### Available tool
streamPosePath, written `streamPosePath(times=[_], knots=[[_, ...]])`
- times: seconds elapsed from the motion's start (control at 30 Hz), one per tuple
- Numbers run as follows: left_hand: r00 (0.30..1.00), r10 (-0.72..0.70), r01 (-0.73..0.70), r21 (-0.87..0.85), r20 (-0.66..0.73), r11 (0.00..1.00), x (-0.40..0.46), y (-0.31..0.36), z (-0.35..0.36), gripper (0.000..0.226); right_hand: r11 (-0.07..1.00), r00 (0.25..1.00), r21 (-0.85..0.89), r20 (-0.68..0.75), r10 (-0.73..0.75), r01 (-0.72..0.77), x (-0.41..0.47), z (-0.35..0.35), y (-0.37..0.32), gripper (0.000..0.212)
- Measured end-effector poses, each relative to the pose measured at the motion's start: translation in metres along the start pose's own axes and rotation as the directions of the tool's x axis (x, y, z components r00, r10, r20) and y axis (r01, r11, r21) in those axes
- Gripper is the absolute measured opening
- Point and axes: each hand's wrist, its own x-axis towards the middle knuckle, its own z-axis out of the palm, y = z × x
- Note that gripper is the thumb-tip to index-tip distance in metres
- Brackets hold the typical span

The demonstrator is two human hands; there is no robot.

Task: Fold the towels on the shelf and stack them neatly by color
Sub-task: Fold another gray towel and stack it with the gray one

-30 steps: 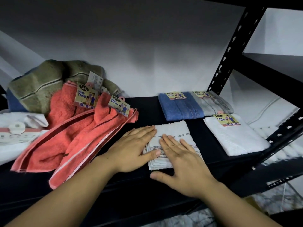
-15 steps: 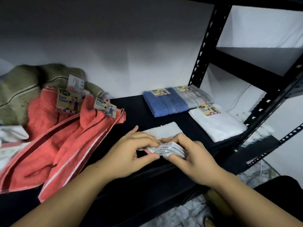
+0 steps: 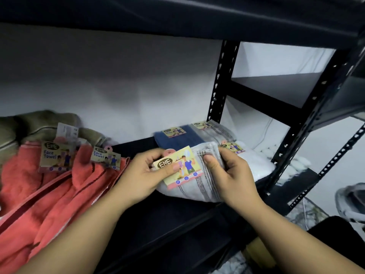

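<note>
A folded white towel with grey stripes [image 3: 199,186] is lifted just above the black shelf [image 3: 177,220], held between both hands. My left hand [image 3: 144,175] pinches its yellow "ENE" label [image 3: 178,168] with the thumb on top. My right hand [image 3: 229,177] grips the towel's right edge. Behind them lie a folded blue towel [image 3: 173,139], a folded grey towel [image 3: 215,130] and a folded white towel [image 3: 254,163], each with a label. Unfolded coral towels [image 3: 49,194] and an olive towel [image 3: 35,121] are heaped at the left.
A black perforated upright post [image 3: 219,91] stands behind the folded towels, and another [image 3: 308,119] at the shelf's right front corner. An upper shelf board [image 3: 177,16] hangs overhead. The white wall [image 3: 118,86] closes the back.
Both hands went from lying flat on the striped towel to gripping it and lifting it off the shelf, turned so its label faces up. The view has swung right and moved closer.
</note>
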Motion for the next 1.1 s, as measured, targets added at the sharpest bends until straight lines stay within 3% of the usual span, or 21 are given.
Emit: streamPosePath(times=[0.1,0.17,0.23,0.37,0.5,0.63,0.73,0.8,0.97,1.1], knots=[[0.986,-0.129,0.097,-0.263,-0.107,0.96,0.019,-0.009,0.018,0.032,0.988,0.994,0.118,-0.048,0.102,-0.096,0.021,-0.007,0.016,0.008],[0.969,-0.214,0.135,-0.462,-0.122,0.876,0.031,-0.015,0.033,0.039,0.977,0.986,0.163,-0.077,0.15,-0.136,0.038,-0.015,0.03,0.012],[0.959,-0.244,0.134,-0.529,-0.143,0.838,0.044,-0.019,0.048,0.036,0.966,0.977,0.189,-0.081,0.195,-0.177,0.056,-0.023,0.043,0.018],[0.938,-0.149,0.041,-0.326,-0.314,0.944,0.079,-0.029,0.072,0.026,0.98,0.979,0.061,-0.058,0.195,-0.191,0.086,-0.033,0.059,0.031],[0.838,-0.023,0.027,-0.001,-0.546,1.0,0.122,-0.038,0.085,0.018,0.979,0.975,0.035,-0.088,0.204,-0.202,0.113,-0.033,0.078,0.029],[0.765,0.06,0.043,0.144,-0.641,0.989,0.156,-0.045,0.097,0.018,0.973,0.969,0.002,-0.084,0.231,-0.232,0.145,-0.032,0.109,0.069],[0.773,0.054,0.067,0.166,-0.632,0.984,0.179,-0.055,0.099,0.023,0.979,0.982,-0.064,-0.019,0.19,-0.191,0.171,-0.04,0.121,0.073],[0.807,-0.031,0.153,0.157,-0.59,0.976,0.193,-0.065,0.096,0.024,0.977,0.986,-0.141,0.019,0.165,-0.161,0.193,-0.049,0.131,0.07],[0.86,-0.353,0.385,0.016,-0.368,0.923,0.221,-0.064,0.093,0.024,0.876,0.954,-0.443,0.125,0.273,-0.193,0.237,-0.056,0.152,0.055],[0.858,-0.427,0.438,-0.028,-0.286,0.899,0.239,-0.066,0.094,0.028,0.82,0.932,-0.503,0.071,0.356,-0.275,0.258,-0.044,0.16,0.04]])
